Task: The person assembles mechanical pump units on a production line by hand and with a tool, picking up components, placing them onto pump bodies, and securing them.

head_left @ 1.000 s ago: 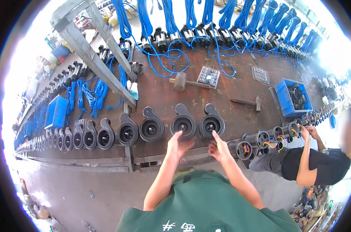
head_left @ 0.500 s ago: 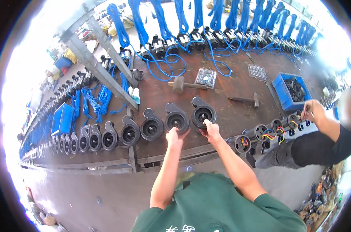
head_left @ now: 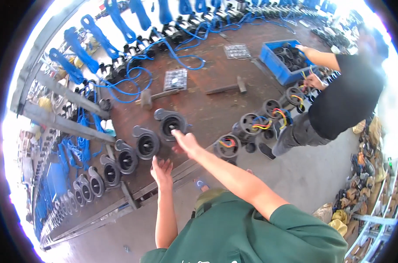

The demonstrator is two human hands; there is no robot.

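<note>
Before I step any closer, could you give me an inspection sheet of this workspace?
Surface: brown table, scuffed and worn.
Job's things: black casings sit in a row along the near edge, running off leftward.
Clutter: mallet, hammer, two small grid-patterned trays, blue box of dark parts.
Hands: right hand at the rightmost casing, grip unclear; left hand open near the next one, contact unclear.
Cables: blue cables bundled at the far side, loose loops on the table; coloured wires poke from round housings at right.
Surroundings: co-worker at right, one hand at the blue box; metal frame at left.
</note>
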